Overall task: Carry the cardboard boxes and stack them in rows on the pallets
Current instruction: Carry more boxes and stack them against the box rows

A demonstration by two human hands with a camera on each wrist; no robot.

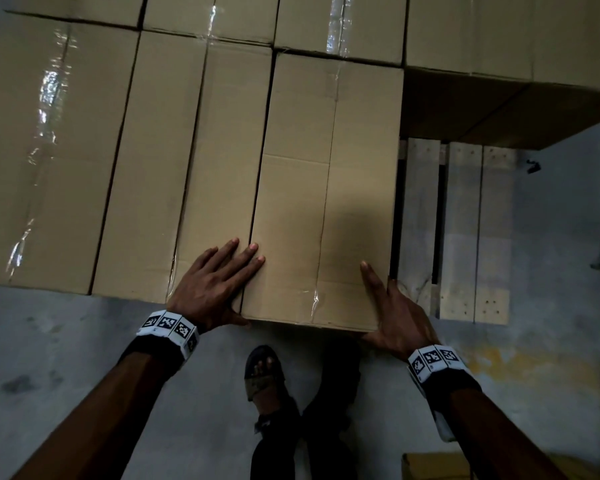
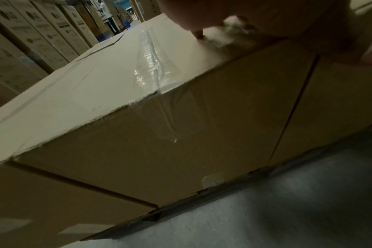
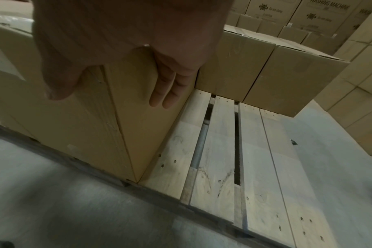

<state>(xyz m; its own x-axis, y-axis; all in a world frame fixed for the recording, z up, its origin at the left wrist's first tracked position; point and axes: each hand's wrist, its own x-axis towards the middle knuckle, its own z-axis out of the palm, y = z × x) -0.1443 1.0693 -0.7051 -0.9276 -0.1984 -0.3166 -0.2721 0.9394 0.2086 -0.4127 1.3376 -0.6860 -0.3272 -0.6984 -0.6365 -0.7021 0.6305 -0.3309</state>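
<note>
Box (image 1: 326,202) at the pallet's (image 1: 461,237) front edge: my left hand (image 1: 215,282) flat, fingers spread, right hand (image 1: 395,313) fingers together, squaring it up.

Left hand (image 1: 211,285) flat, fingers spread and straight; right hand (image 1: 397,312) open, fingers extended downward, thumb forward.

The cardboard boxes (image 1: 326,188) under my palms are plain tan, some striped with glossy clear tape (image 1: 49,88). The pallet (image 1: 461,237) boards are pale bare wood over a mottled grey floor (image 1: 66,341). Both my wristbands (image 1: 168,327) are black with black-and-white checkered tags.
</note>
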